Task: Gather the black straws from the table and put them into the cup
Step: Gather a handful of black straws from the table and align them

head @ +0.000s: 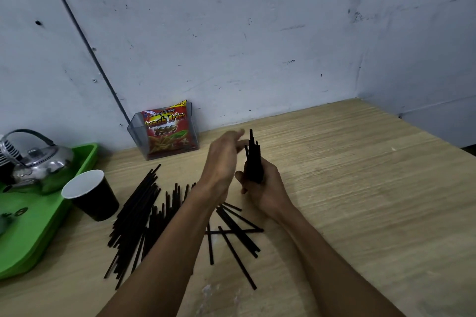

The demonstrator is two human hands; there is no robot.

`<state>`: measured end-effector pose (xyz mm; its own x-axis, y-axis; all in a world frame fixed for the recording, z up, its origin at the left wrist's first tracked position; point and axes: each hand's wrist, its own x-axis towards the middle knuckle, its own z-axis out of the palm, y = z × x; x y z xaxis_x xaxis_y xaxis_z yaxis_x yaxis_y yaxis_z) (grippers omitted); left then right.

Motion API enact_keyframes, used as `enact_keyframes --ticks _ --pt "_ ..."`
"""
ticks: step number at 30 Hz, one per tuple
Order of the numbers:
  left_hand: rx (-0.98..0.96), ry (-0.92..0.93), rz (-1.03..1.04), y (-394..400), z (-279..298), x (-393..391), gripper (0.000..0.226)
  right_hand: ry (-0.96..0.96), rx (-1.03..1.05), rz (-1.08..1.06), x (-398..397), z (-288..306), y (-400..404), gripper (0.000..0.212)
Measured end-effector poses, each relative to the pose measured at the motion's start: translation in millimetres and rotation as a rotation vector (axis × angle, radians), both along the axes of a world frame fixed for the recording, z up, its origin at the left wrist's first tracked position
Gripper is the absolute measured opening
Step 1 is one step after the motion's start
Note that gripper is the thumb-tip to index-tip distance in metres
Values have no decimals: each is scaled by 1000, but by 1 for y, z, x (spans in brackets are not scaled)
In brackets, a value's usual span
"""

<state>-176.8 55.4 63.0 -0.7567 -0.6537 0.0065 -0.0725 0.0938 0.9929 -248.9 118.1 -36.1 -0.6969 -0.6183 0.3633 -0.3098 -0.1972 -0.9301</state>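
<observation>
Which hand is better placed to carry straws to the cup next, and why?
Right. The right hand already grips an upright bundle of straws; the left hand is open, holding none. The cup stands left, empty.

— Looking dim and bluish overall, with soft, even light falling from above and no hard glare anywhere.

— Casting only faint shadows: a soft dark patch spreading on the table [360, 175] just under the arms.

— Catching small bright glints on the metal kettle [36, 159] at the left edge.

— Smearing with motion blur around the left hand [221, 159], fingers turning ghostly; staying sharper on the right hand [265, 188].

— Bending straight lines near the borders: wall corner and table edge curving from wide-angle distortion.

— Softening toward the corners, with grain and compression muddying the wall [257, 46].
</observation>
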Motion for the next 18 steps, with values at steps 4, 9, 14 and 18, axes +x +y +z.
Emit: enact_keyframes --ticks 4,9,14,18 --pt "-106 110 -30 -5 19 -5 59 24 1 -27 0 0 -1 35" --pt "-272 -204 -164 -8 5 -12 36 10 -4 -2 1 -3 -1 15" --pt "-339 -33 -67 -5 9 -8 34 -5 41 -33 1 -1 -3 15" --pt "-897 9 -118 3 15 -22 54 -8 78 -70 0 -4 -2 6"
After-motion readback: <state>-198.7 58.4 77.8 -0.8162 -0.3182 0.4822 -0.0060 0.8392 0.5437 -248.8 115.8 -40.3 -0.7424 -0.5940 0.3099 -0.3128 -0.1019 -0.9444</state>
